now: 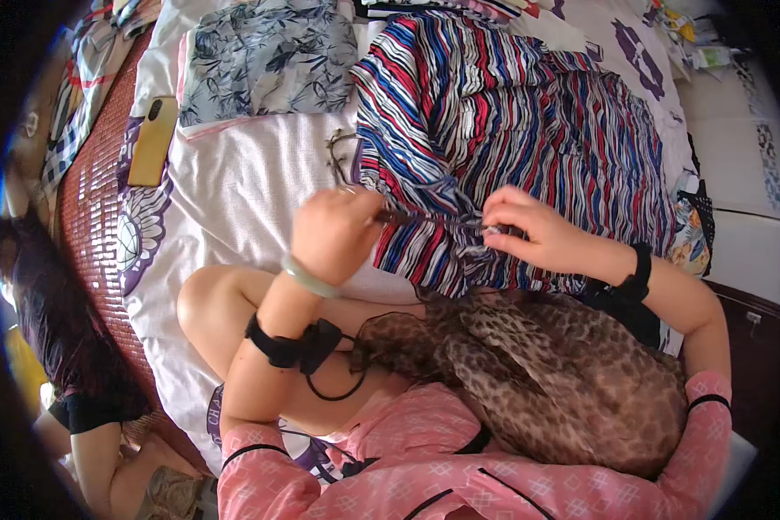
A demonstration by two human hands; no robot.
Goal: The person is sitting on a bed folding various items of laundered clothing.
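Observation:
My left hand [339, 227] is closed on one end of a thin dark strip [422, 218], perhaps a cord or twisted cloth. At its other end, my right hand [526, 224] pinches it between thumb and fingers. The strip runs roughly level between the hands, over the lower left part of a garment [533, 123] with wavy red, blue, white and black stripes. That garment lies spread on the bed. A sheer leopard-print cloth [559, 377] rests bunched across my lap, its upper edge meeting the striped garment. Whether the strip joins either cloth cannot be told.
A folded grey leaf-print cloth [273, 65] lies at the upper left, beside a yellow phone [152, 142]. More folded clothes stand at the top edge. Another person [65, 312] is at the far left, past a reddish woven mat [97, 214]. White drawers [734, 149] stand at the right.

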